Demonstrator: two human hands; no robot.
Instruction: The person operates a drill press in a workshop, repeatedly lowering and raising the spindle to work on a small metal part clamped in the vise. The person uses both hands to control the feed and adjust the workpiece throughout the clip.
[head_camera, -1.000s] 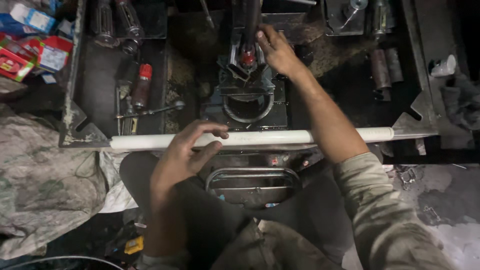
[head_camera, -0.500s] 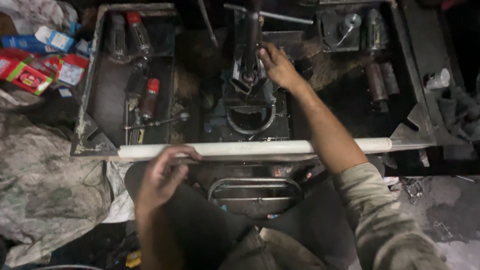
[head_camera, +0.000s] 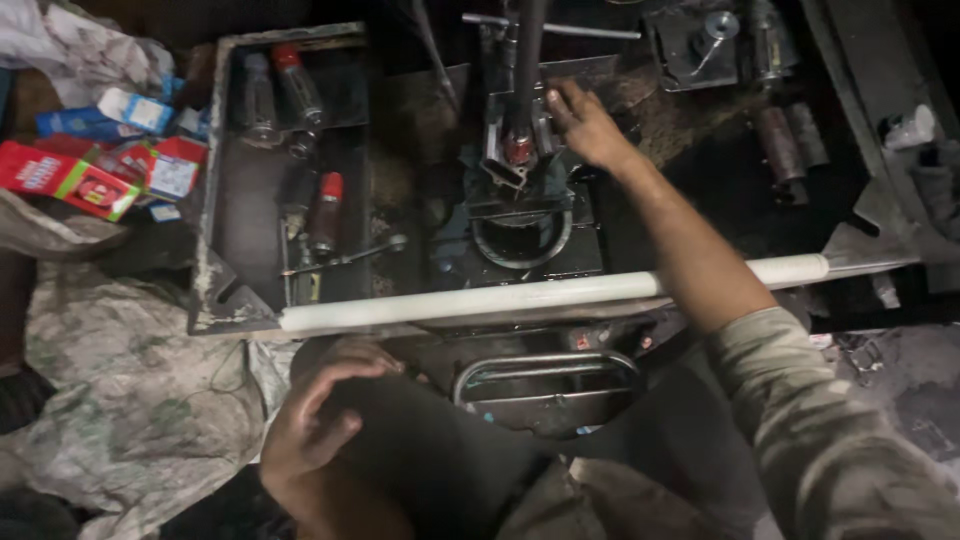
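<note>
A long white tube (head_camera: 480, 298) lies across the front edge of a dark metal bench. My left hand (head_camera: 315, 415) rests on my dark trouser knee below the tube, fingers curled, holding nothing. My right hand (head_camera: 585, 125) reaches over the tube to a greasy machine (head_camera: 520, 210) in the middle of the bench. Its fingers touch the machine's upright dark lever (head_camera: 525, 70) beside a red part (head_camera: 517, 148). Whether the fingers close round anything is hidden.
A metal tray (head_camera: 240, 200) at the left holds red-tipped tools (head_camera: 325, 205) and a wrench (head_camera: 345, 258). Red and blue cartons (head_camera: 90, 170) lie at the far left above crumpled cloth (head_camera: 130, 390). Metal cylinders (head_camera: 790, 140) sit at the right. A wire frame (head_camera: 545, 375) stands below the tube.
My left hand has let go of the white tube and dropped down to my knee. My right hand has stayed at the machine. The view has shifted a little.
</note>
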